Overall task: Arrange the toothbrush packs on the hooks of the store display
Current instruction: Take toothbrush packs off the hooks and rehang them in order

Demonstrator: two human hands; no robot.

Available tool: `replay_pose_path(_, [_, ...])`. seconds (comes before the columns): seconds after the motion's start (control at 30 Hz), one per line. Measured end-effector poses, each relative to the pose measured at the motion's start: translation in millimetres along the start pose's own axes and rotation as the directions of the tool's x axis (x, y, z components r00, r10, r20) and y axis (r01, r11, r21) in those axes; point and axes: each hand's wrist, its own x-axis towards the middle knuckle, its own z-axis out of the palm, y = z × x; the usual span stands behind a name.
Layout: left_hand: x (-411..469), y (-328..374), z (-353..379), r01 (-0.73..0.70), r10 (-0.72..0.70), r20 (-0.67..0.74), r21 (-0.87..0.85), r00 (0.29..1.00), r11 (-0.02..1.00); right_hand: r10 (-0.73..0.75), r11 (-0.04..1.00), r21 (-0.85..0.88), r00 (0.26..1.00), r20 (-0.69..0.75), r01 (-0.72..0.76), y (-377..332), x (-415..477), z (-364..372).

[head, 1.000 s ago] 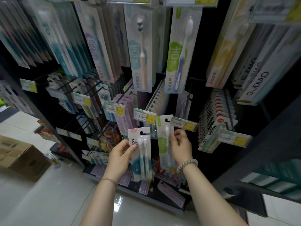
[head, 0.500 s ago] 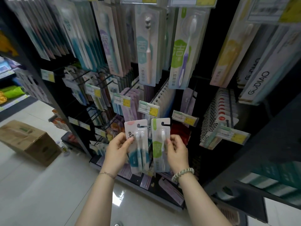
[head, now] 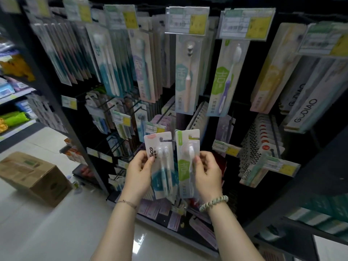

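My left hand [head: 140, 172] grips the left edge of a teal twin toothbrush pack [head: 162, 166], held upright in front of the display. Beside it, my right hand [head: 208, 171] pinches the right edge of a green single toothbrush pack [head: 185, 162], also upright. The two packs stand side by side, nearly touching, their hang holes at the top. Behind them the black store display [head: 233, 102] carries rows of hooks loaded with toothbrush packs. The lower ends of both held packs are partly hidden by my hands.
Price tags [head: 226, 147] stick out on the hook ends at hand height. A stack of GUDIAO packs [head: 259, 147] hangs to the right. A cardboard box [head: 33, 176] sits on the tiled floor at the left. Another shelf [head: 13, 113] stands at the far left.
My right hand drew the green pack down and left, away from the price tag, until it stands beside the teal pack. The view shifted toward the left.
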Motion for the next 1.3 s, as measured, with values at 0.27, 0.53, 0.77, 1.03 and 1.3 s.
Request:
replay_pose_path(0.27, [30.8,12.9,-48.5,-0.043,0.043,0.016,-0.019,0.999,0.999,0.020,1.000,0.021,0.998,-0.060,-0.018,-33.5,-1.6,51.0])
replay_pose_path(0.53, [58.8,29.2,-86.6,-0.131,0.134,0.039,-0.076,0.990,0.989,0.024,0.999,0.037,0.990,-0.141,-0.019,-73.2,7.7,93.5])
replay_pose_path(0.77, [87.8,56.0,-99.3,-0.194,0.210,0.093,-0.150,0.973,0.969,-0.023,0.996,0.072,0.963,-0.267,0.044,-109.7,23.2,109.2])
replay_pose_path(1.03, [95.8,82.8,-70.2,-0.217,0.258,0.115,-0.285,0.959,0.934,-0.069,0.995,0.035,0.922,-0.381,0.089,-131.2,36.5,90.5])
replay_pose_path(1.3, [99.9,94.5,-35.7,-0.223,0.270,0.118,-0.309,0.956,0.925,-0.068,0.997,-0.001,0.882,-0.466,0.077,-129.3,52.9,57.9])
